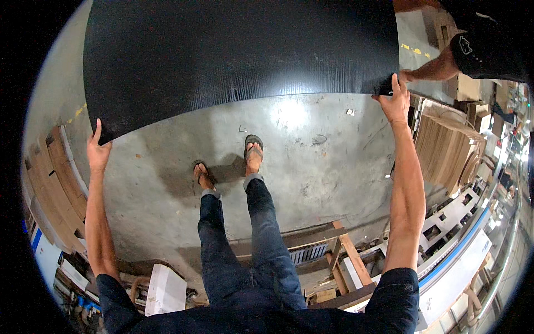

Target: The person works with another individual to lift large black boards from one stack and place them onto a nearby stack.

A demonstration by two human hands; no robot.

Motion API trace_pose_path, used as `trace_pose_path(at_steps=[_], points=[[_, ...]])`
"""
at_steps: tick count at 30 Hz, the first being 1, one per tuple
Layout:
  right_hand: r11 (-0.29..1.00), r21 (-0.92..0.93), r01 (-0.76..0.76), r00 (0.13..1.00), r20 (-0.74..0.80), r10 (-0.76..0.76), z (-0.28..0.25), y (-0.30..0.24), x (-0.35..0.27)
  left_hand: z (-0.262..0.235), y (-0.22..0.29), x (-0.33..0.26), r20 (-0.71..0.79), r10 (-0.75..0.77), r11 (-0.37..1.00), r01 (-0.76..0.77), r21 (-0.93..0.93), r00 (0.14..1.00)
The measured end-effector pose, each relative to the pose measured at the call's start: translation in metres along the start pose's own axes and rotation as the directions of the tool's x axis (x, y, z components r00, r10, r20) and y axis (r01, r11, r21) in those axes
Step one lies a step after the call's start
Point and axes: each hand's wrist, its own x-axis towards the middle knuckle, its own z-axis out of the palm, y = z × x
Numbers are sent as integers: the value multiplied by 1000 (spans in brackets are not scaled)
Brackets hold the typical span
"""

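A large black sheet with fine ridges spans the upper part of the view, its near edge curving between my hands. My left hand grips the sheet's near left corner, with one finger pointing up along its side. At the near right corner my right hand is closed on the sheet, thumb at the edge. Another person's hand is close to that same corner, next to my fingers. Whether that hand touches the sheet is hard to tell. Both my arms are stretched forward.
Below lies a grey concrete floor with scuffs and my sandalled feet. Stacked brown cardboard stands at right, more cardboard sheets at left. A wooden frame and a white box are close to my legs. A co-worker in black stands at upper right.
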Motion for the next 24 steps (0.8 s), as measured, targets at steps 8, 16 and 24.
trace_pose_path(at_steps=[8,16,24], points=[[995,-10,97,980,-173,-97,12,6,-8,-1,0,-1,25,-59,992,56,115,998],[998,44,42,987,-155,-35,2,0,-1,-12,11,2,76,-29,999,26,46,997],[999,26,-21,997,-78,23,6,-3,-5,-17,9,1,77,40,998,-44,48,996]])
